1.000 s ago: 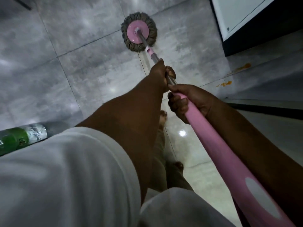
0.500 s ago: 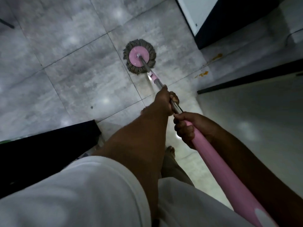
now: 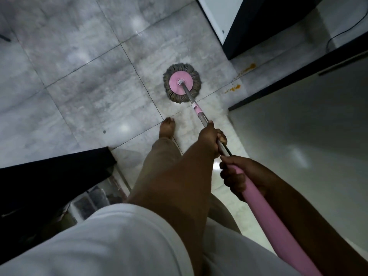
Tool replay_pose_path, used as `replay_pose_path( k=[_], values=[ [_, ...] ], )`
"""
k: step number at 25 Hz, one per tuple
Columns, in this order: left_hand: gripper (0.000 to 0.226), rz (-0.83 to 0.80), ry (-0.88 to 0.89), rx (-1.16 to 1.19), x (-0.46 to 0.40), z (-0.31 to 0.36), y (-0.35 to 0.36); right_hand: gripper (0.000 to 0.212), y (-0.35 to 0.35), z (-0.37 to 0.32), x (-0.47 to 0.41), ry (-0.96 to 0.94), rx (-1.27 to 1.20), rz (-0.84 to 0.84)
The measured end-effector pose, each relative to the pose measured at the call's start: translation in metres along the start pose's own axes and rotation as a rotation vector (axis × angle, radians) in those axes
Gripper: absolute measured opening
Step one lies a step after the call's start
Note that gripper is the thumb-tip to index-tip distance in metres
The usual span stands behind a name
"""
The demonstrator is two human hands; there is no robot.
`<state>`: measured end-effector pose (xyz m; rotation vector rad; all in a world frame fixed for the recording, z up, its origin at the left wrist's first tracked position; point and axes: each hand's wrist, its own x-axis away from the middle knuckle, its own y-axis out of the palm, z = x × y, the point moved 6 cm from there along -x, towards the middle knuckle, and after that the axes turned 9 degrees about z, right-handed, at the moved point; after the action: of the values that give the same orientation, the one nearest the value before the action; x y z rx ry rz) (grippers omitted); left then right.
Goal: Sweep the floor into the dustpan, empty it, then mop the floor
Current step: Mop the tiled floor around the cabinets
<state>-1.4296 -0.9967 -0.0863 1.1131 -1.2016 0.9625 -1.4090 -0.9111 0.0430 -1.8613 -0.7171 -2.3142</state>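
Mopping is the step in hand: the round grey string mop head with its pink disc (image 3: 182,83) lies flat on the grey tiled floor (image 3: 83,96) at upper centre. The left hand (image 3: 211,137) grips the metal shaft, the right hand (image 3: 241,176) the pink handle sleeve (image 3: 264,214), fingers curled round. It looks light and stiff, its strands soft; two spaced holds steer it well.

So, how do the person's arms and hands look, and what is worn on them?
Both forearms are bare. The left arm comes out of a short, loose white sleeve. The right arm shows no sleeve in view. The left hand and the right hand wear no gloves; no rings, watch or bracelets can be seen.
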Motion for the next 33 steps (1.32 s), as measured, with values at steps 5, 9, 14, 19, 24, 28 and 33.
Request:
replay_pose_path(
  k=[5, 9, 14, 19, 24, 28, 33],
  values=[
    [0.046, 0.006, 0.041, -0.008, -0.028, 0.129, 0.030, 0.023, 0.067, -0.103, -0.040, -0.055, 0.031, -0.030],
    [0.048, 0.020, 0.083, -0.034, -0.045, 0.243, 0.060, 0.020, 0.136, -0.193, -0.068, -0.060, 0.000, -0.092],
    [0.044, 0.042, 0.104, -0.010, -0.057, 0.331, 0.085, 0.021, 0.191, -0.266, -0.084, -0.062, -0.003, -0.131],
    [0.041, 0.052, 0.108, -0.033, -0.056, 0.318, 0.088, 0.020, 0.180, -0.258, -0.078, -0.086, -0.049, -0.133],
    [0.043, 0.027, 0.067, -0.129, -0.042, 0.229, 0.080, 0.019, 0.126, -0.190, -0.052, -0.075, -0.186, -0.147],
    [0.048, 0.007, -0.003, -0.252, -0.019, 0.111, 0.066, 0.022, 0.057, -0.103, -0.020, -0.075, -0.276, -0.118],
    [0.050, 0.026, -0.042, -0.354, 0.010, -0.004, 0.052, 0.030, -0.004, -0.019, 0.020, -0.065, -0.382, -0.085]
  ],
)
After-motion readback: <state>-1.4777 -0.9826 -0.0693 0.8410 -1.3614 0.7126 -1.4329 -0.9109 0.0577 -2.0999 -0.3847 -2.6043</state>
